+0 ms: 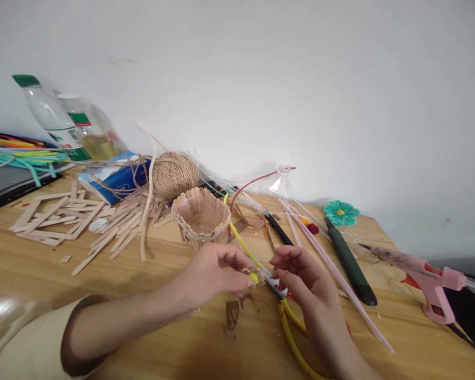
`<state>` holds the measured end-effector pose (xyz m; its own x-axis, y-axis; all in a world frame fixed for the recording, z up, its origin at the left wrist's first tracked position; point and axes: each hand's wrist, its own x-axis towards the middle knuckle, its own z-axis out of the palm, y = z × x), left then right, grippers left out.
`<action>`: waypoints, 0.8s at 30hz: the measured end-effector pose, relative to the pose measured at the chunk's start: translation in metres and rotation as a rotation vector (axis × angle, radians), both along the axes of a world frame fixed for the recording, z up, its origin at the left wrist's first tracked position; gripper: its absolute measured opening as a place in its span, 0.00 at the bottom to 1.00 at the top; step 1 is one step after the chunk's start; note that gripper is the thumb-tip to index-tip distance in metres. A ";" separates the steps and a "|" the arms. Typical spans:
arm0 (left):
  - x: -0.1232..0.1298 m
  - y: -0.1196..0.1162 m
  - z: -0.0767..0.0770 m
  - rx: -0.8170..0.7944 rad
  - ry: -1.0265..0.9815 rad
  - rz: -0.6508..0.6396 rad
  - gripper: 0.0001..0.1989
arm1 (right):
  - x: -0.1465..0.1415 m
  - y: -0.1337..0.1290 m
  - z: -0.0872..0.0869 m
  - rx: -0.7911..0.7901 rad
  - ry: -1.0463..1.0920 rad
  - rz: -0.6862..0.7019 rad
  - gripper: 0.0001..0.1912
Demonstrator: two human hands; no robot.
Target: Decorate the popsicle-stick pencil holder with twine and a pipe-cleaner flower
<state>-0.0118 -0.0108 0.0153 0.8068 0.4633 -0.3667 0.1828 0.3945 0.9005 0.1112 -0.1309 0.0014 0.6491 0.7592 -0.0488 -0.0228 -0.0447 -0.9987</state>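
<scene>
My left hand pinches a small brown twine piece with a yellow centre, which looks like a little flower, between thumb and fingers. My right hand is just to its right, fingers loosely curled and thumb apart, with nothing plainly in its grasp. Beneath the hands lie yellow-handled scissors, their blades partly hidden. A yellow pipe cleaner runs behind my left fingers. Beyond my left hand stands a small basket of wooden sticks with a glittery band around it.
Loose craft sticks, a twine ball, a blue packet and bottles occupy the left. At right are a teal flower, a dark green cutter, pink pipe cleaners and a pink glue gun. A wall rises behind.
</scene>
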 end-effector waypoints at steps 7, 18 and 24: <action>0.001 0.000 0.002 -0.007 0.010 -0.002 0.08 | -0.001 -0.001 -0.001 0.006 0.007 0.021 0.09; 0.002 0.001 0.003 0.003 0.013 0.019 0.06 | 0.000 0.001 -0.003 0.018 -0.001 0.016 0.09; 0.001 0.004 -0.003 -0.028 -0.041 -0.005 0.05 | 0.001 0.002 0.003 0.017 0.015 -0.041 0.07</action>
